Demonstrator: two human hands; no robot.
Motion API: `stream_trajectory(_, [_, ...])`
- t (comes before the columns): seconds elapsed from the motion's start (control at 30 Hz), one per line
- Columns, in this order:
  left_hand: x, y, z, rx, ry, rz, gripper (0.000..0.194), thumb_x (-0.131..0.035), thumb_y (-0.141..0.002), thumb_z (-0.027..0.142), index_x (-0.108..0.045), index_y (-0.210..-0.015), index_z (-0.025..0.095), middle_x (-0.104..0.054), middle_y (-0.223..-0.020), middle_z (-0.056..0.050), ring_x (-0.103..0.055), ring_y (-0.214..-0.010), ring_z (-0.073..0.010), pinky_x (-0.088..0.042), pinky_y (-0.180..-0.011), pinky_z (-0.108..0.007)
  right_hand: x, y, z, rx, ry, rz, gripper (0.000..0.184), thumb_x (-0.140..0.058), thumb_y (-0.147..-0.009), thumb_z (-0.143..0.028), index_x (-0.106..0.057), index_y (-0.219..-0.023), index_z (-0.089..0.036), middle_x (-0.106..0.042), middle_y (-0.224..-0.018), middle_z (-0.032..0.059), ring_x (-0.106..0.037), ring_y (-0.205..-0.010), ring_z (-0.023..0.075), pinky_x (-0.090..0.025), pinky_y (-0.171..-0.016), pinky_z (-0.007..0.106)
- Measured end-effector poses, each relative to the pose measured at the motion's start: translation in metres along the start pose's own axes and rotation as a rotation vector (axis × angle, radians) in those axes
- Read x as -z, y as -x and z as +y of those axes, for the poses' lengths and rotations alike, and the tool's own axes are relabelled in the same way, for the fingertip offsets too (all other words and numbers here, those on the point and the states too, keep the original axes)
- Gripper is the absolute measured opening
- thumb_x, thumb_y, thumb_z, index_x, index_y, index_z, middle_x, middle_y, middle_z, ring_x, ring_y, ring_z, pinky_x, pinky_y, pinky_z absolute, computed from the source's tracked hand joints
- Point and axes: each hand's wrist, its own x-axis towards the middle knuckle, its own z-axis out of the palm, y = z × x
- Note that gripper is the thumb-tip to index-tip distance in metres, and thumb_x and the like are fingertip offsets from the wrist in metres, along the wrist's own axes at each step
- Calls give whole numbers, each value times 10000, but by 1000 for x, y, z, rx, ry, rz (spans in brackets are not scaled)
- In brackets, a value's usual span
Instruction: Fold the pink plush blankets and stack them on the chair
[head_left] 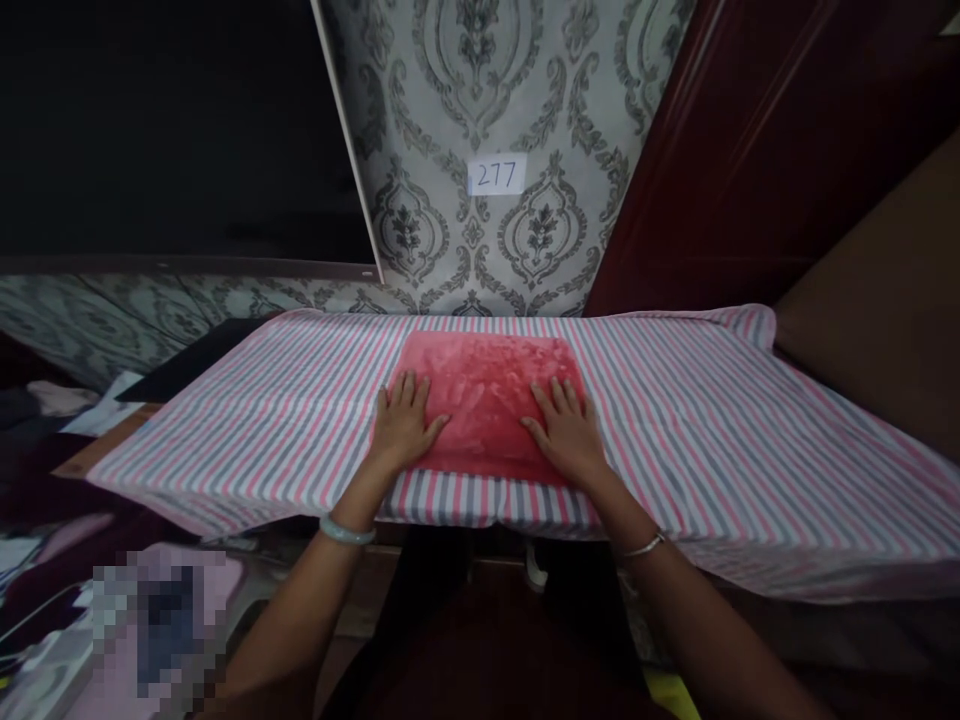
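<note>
A folded pink-red fuzzy cloth (486,385) lies in the middle of a table covered with a pink, grey and white striped sheet (675,420). My left hand (403,425) rests flat on the cloth's left edge, fingers spread. On the cloth's right edge my right hand (566,430) lies flat, fingers apart. Neither hand holds anything. A pale green bangle (346,531) circles my left wrist and a thin silver one (643,546) my right.
Patterned grey wallpaper with a paper label reading 277 (496,175) is behind the table. A dark screen (172,130) hangs at the upper left, a dark red door (750,140) at the right. Clothes and clutter (67,560) lie at the lower left.
</note>
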Motion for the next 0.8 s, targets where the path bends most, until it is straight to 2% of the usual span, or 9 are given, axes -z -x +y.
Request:
stream_trajectory(0.1, [-16, 4, -11, 25, -69, -45, 782, -430, -971, 579, -333, -1582, 101, -202, -1671, -222, -154, -1565, -365, -265, -1201, -603, -21, 9, 8, -6, 35, -25, 630, -411, -1019, -519, -389, -1579, -233, -296, -1649, 132, -223, -1528, 335, -247, -1194, 582])
stream_trajectory(0.2, [-24, 7, -21, -1, -54, -45, 820, -457, -957, 608, -336, -1579, 88, -207, -1666, -232, -181, -1559, -364, -377, -1157, -528, -32, 15, 16, 12, 31, 12, 625, -409, -1019, -513, -395, -1577, -232, -306, -1647, 120, -238, -1525, 318, -272, -1194, 555])
stream_trajectory(0.5, [-28, 9, -22, 5, -70, -27, 820, -459, -955, 608, -336, -1580, 90, -210, -1667, -229, -170, -1561, -362, -483, -1057, -488, -37, 15, 17, 25, 20, 41, 621, -399, -1021, -498, -401, -1575, -217, -309, -1645, 120, -243, -1522, 321, -289, -1189, 554])
stream_trajectory(0.67, [-24, 10, -22, -8, -88, 13, 783, -460, -963, 585, -368, -1567, 95, -258, -1652, -233, -200, -1554, -355, -483, -1060, -472, -37, 14, 16, 34, -1, 68, 612, -399, -1019, -487, -417, -1564, -210, -318, -1642, 120, -249, -1523, 308, -280, -1195, 539])
stream_trajectory(0.8, [-15, 5, -26, 6, -53, -43, 761, -470, -953, 598, -393, -1562, 148, -283, -1647, -222, -245, -1540, -371, -383, -1136, -576, -25, 5, 23, 18, -36, -10, 575, -385, -1019, -458, -462, -1533, -210, -399, -1600, 119, -325, -1494, 298, -308, -1175, 535])
